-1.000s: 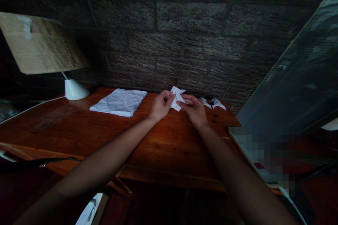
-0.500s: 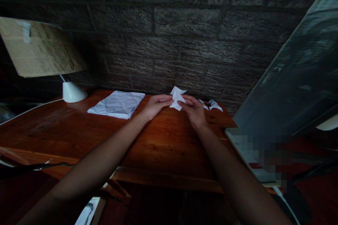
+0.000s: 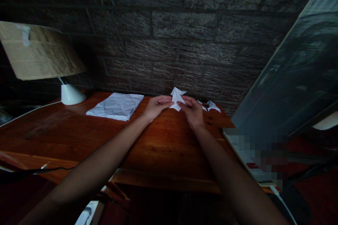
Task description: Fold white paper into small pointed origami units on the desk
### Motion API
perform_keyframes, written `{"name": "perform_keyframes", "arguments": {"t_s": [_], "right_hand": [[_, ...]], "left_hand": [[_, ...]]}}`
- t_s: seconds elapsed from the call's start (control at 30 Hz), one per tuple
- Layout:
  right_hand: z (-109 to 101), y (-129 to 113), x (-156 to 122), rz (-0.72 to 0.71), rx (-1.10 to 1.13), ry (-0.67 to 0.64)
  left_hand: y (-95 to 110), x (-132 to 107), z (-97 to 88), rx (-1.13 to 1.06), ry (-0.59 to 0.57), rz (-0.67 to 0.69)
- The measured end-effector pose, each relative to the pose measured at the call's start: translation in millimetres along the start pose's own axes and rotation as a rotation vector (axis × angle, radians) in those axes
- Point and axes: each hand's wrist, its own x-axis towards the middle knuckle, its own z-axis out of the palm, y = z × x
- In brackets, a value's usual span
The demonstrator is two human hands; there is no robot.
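A small white folded paper figure (image 3: 176,97), pointed at the top with flaps at its sides, is held up over the far part of the wooden table (image 3: 158,147). My left hand (image 3: 159,106) pinches its left edge between thumb and fingers. On the other side, my right hand (image 3: 193,109) grips the right edge, its thumb lying on the front of the paper. Just right of that hand, white folded paper pieces (image 3: 213,106) lie on the table, partly hidden by the hand. Left of my hands rests a stack of creased white paper sheets (image 3: 116,106).
A lamp (image 3: 72,94) with a brown paper shade stands at the table's left back. A dark brick wall (image 3: 169,49) rises behind the table. A flat, partly blurred-out device (image 3: 245,158) sits at the right edge, with a white cable (image 3: 283,204) below it.
The view has shifted very slightly. Both hands keep their hold on the folded paper figure, with no clear change in its shape.
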Motion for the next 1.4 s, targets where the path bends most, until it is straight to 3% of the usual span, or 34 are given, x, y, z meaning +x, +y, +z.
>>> {"name": "perform_keyframes", "arguments": {"t_s": [0.13,0.37,0.73,1.13,1.4], "right_hand": [[0.8,-2.9,-0.3,0.001,0.027,0.006],[0.7,-4.8,-1.3,-0.018,0.006,0.013],[0.8,-6.7,-3.0,-0.009,-0.008,0.002],[2.0,-5.7,-1.4,-0.009,0.025,0.012],[2.9,-7.9,-2.7,0.014,0.045,-0.036]], "left_hand": [[0.8,-0.4,-1.7,0.062,0.022,0.018],[0.4,-2.6,-2.8,0.158,-0.159,-0.030],[-5.1,0.3,-7.0,0.288,-0.197,0.054],[0.3,-3.5,-0.2,0.362,-0.172,0.184],[-7.2,-0.9,0.6,0.357,-0.055,0.262]]}}
